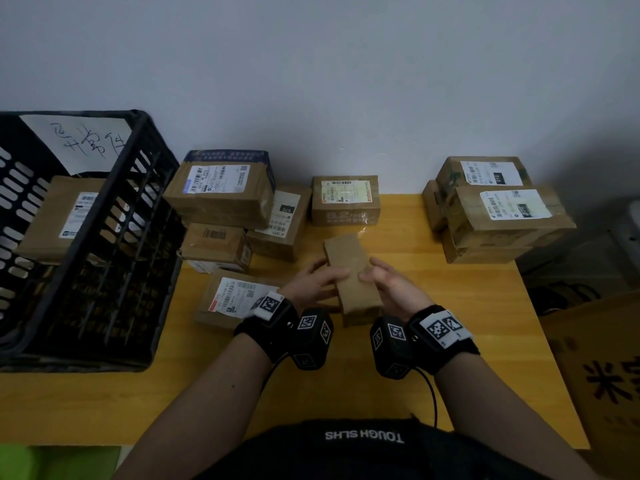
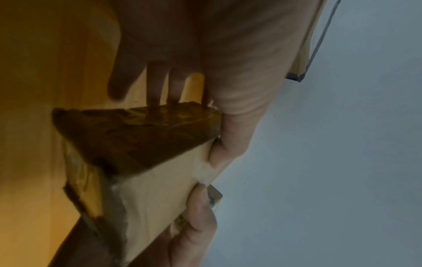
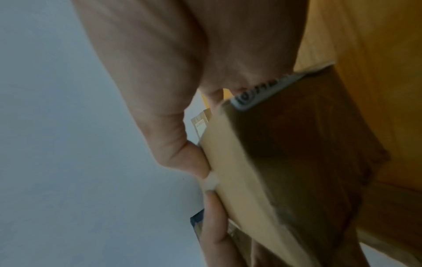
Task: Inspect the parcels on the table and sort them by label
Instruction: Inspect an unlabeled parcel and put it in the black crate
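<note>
A small plain brown parcel [image 1: 349,271] is held above the yellow table [image 1: 467,306] between both hands, its blank face up. My left hand [image 1: 317,280] grips its left side, thumb across the top. My right hand [image 1: 388,282] grips its right side. In the left wrist view the parcel [image 2: 146,162] shows with fingers [image 2: 157,86] under it and the thumb on its edge. The right wrist view shows the parcel [image 3: 285,162] with a label edge [image 3: 258,92] on its underside.
A black plastic crate [image 1: 104,237] with a paper sign stands at the left, holding one labelled parcel [image 1: 65,216]. Several labelled parcels [image 1: 225,192] lie at the back left and centre [image 1: 344,199]. A stack of boxes [image 1: 498,209] sits at the back right. A cardboard box [image 1: 602,375] stands beside the table.
</note>
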